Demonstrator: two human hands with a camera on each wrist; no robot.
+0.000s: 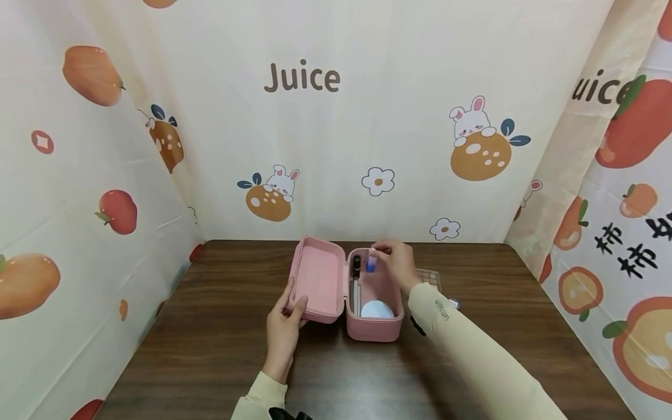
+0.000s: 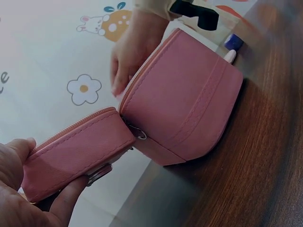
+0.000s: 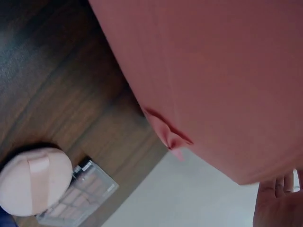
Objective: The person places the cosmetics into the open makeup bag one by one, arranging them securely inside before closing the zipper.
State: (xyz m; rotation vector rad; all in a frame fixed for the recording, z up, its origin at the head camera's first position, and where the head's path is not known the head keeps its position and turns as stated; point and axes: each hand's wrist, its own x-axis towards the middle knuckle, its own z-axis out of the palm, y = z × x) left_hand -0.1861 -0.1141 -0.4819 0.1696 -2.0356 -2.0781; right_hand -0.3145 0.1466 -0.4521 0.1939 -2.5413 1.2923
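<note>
A pink zip cosmetic case stands open on the table, its lid folded out to the left. My left hand grips the lid's outer edge, thumb on the upper rim and fingers underneath in the left wrist view. At the case's far end, my right hand pinches a small blue-and-pale tube inside the opening. Along the left inner wall lie a black-capped tube and slim silver sticks. A pale blue round item sits at the near end.
Right of the case lie a clear-lidded makeup palette and a pale powder puff with a ribbon band. A small dark blue item is beside them. A fruit-print curtain hangs behind the brown wooden table.
</note>
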